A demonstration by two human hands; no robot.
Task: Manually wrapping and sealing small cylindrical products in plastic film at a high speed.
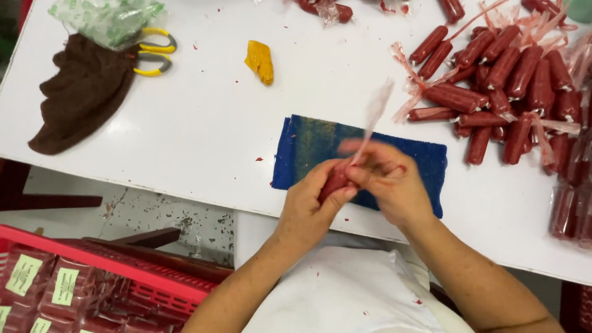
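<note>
Both hands together over blue cloth, fingers around red roll

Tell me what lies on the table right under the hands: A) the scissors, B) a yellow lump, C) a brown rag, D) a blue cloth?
D: the left hand and right hand work a red stick directly over the blue cloth; the others lie further up the table.

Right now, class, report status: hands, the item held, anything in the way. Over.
Left hand grips red roll. Right hand pinches its plastic tail, blurred. Both over blue cloth. Roll pile off right; nothing between.
</note>
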